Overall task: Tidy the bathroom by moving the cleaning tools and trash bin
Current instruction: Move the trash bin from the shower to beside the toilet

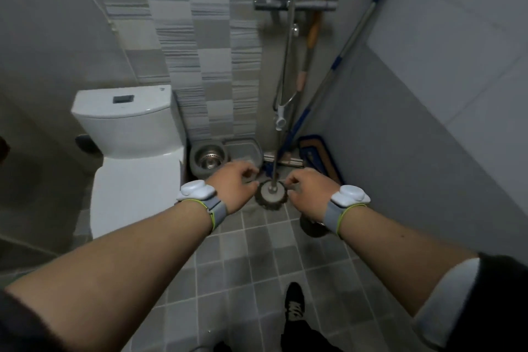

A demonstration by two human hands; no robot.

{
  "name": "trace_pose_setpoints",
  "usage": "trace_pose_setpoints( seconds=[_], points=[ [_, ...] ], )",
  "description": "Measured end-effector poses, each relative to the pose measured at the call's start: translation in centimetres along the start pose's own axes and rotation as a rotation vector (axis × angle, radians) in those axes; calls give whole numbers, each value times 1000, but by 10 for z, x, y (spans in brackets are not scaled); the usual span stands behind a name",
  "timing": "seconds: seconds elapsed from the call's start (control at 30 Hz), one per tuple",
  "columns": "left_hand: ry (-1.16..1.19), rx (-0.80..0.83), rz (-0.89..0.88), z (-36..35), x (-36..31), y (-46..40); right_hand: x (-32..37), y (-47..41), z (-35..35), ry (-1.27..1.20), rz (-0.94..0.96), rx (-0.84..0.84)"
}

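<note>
A spin mop stands on the floor tiles, its round fringed head down and its metal pole rising toward the shower mixer. My left hand is just left of the mop head and my right hand just right of it. Both have curled fingers close to the pole's base; I cannot tell whether they grip anything. The grey mop bucket with its steel spinner basket sits behind, beside the toilet. A blue-handled flat mop leans in the right corner.
The white toilet fills the left side. A shower mixer with a hose hangs on the back wall, with an orange-handled brush behind it. A blue-edged mat leans against the right wall. A dark round object lies under my right wrist.
</note>
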State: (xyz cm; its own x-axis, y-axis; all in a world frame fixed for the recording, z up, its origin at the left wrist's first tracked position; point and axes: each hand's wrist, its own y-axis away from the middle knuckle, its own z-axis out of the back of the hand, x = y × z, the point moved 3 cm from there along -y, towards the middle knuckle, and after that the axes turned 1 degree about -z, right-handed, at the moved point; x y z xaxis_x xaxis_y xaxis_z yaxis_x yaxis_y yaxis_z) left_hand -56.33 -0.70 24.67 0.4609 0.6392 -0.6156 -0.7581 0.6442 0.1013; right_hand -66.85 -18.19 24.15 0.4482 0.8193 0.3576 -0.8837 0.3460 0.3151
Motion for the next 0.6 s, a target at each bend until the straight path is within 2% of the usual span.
trace_pose_setpoints(
  seconds=[0.1, 0.23, 0.43, 0.6],
  points=[
    [-59, 74, -51, -31, -37, -9, -50, 14, 12, -36, -62, -35],
    [-100, 92, -103, -66, -90, -35, -121, 17, 30, -63, -126, -77],
    [-151, 94, -36, -134, -152, -84, -238, 3, 54, -65, -149, -22],
    [-197, 139, -6, -177, -183, -111, -287, -15, 68, -63, -137, 2]
  ],
)
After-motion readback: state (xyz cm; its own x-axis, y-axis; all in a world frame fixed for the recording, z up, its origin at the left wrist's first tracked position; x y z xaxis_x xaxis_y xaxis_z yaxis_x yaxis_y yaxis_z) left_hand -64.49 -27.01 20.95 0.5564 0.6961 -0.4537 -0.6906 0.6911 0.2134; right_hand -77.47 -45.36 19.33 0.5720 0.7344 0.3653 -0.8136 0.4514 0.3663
